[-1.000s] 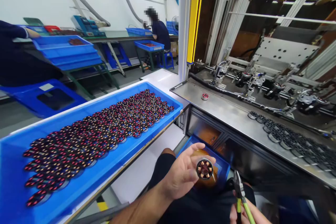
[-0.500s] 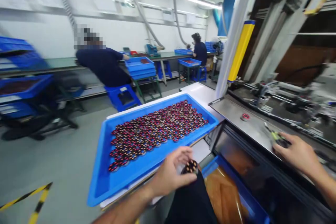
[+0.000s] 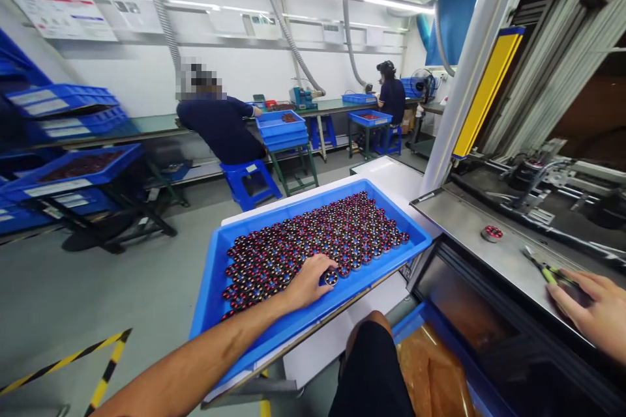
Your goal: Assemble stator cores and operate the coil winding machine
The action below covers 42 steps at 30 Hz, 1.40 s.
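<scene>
A: What have our hands got?

B: Left hand [image 3: 309, 281] closed on a round part [image 3: 331, 278], in the tray [image 3: 208, 280], five o'clock from the middle of the packed parts [image 3: 303, 241]; we judge the close rows save room. Right hand [image 3: 594, 313]: grip wrapped on cutters [image 3: 550, 272] at the metal desk [image 3: 460, 208], probably to have them handy for us.

A: Which way?

B: Round part: patterned face up, no long axis. Cutters: tips toward ten o'clock, long axis ten to four, a red-topped part [image 3: 491, 232] beyond.

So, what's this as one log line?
left hand: at part in tray | right hand: holding pliers | another part: on counter
</scene>
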Available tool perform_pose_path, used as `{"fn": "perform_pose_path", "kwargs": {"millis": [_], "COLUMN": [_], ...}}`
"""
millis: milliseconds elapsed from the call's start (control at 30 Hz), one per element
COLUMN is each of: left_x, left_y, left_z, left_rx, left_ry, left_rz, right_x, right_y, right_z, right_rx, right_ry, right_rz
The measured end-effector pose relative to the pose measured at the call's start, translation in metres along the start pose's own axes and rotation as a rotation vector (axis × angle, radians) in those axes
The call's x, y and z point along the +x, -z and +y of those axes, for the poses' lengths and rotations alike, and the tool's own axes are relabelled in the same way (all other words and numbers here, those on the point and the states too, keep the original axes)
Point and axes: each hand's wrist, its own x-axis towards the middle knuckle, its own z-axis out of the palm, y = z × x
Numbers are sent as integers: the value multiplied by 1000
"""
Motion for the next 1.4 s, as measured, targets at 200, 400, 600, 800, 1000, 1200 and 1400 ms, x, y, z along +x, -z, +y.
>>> {"fn": "perform_pose_path", "kwargs": {"millis": [200, 400, 600, 800, 1000, 1200, 1400], "left_x": [-4, 50, 182, 239, 254, 232, 110], "left_y": [-2, 32, 1, -61, -93, -93, -49], "left_z": [-6, 44, 167, 263, 272, 284, 291], "left_rx": [67, 54, -144, -351, -476, -662, -810], "left_ry": [-10, -146, -339, -377, -375, -326, -363], "left_rz": [71, 158, 88, -73, -285, -238, -42], "right_x": [-5, -12, -16, -28, -31, -32, -39], "right_y": [10, 12, 26, 40, 38, 39, 72], "right_z": [-19, -34, -54, -74, -76, -70, -95], "right_rx": [-120, -133, -120, -128, -52, 64, 389], "right_ry": [39, -1, -34, -70, -114, -123, -83], "right_rz": [-53, -43, -46, 32, 78, 52, 158]}}
